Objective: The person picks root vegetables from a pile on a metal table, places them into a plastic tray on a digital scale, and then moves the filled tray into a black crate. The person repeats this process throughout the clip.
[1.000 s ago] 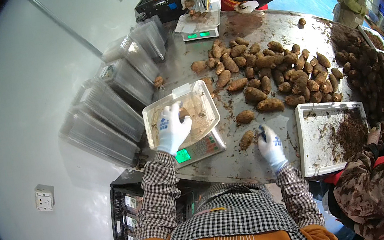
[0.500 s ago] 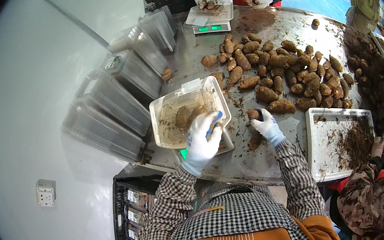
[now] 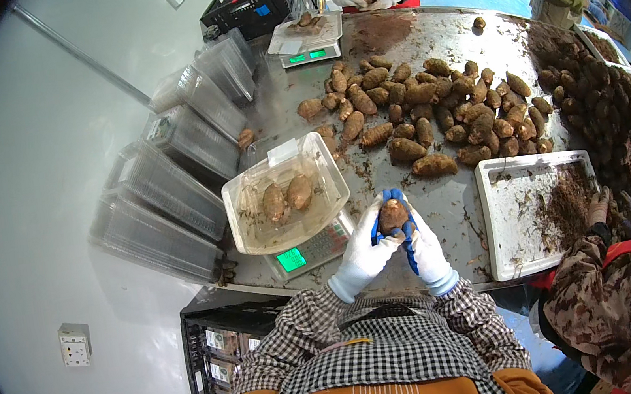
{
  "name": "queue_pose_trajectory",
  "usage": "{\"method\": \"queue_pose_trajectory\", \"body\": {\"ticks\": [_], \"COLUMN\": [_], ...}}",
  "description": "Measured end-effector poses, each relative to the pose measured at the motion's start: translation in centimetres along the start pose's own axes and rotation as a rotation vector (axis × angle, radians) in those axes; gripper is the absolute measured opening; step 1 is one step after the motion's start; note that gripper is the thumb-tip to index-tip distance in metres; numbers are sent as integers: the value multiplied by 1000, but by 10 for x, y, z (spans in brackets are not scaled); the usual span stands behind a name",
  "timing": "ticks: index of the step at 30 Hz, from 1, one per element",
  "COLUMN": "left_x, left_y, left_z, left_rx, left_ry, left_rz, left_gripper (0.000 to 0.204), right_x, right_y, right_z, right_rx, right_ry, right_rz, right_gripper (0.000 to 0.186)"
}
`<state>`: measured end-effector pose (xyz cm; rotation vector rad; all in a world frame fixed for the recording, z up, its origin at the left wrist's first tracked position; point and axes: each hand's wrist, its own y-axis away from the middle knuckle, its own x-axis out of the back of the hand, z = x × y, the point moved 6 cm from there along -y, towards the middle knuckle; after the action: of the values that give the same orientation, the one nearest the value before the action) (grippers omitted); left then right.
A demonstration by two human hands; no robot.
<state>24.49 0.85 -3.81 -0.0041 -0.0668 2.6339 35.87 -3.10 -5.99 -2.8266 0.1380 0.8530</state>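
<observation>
pretty bright, even light is washing the whole scene, with the white wall (image 3: 52, 192) at left glowing pale. the steel table (image 3: 431, 46) is showing soft glare up top. fisheye is bending the edges hard, corners are going black, shadows staying weak.

We see a brown, earthy taro root (image 3: 392, 215) between our left hand (image 3: 360, 248) and right hand (image 3: 421, 245), both in white gloves with blue palms. Our sleeves are black-and-white checked. The clear plastic tray (image 3: 284, 194) holds two brown roots over a scale's green display (image 3: 290, 259). The grey metal bench (image 3: 444, 204) carries a dirt-streaked white tray (image 3: 528, 209).
</observation>
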Motion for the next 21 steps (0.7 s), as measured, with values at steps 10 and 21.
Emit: {"method": "queue_pose_trajectory", "body": {"ticks": [10, 21], "left_x": [16, 5], "left_y": [14, 24], "left_z": [55, 52], "left_rx": [-401, -499], "left_ry": [-912, -1091], "left_rz": [180, 90], "left_gripper": [72, 70], "right_x": [-32, -45], "right_y": [-7, -1], "right_z": [-85, -83], "right_rx": [2, 306], "right_ry": [967, 1606], "right_rz": [-50, -233], "right_gripper": [29, 14]}}
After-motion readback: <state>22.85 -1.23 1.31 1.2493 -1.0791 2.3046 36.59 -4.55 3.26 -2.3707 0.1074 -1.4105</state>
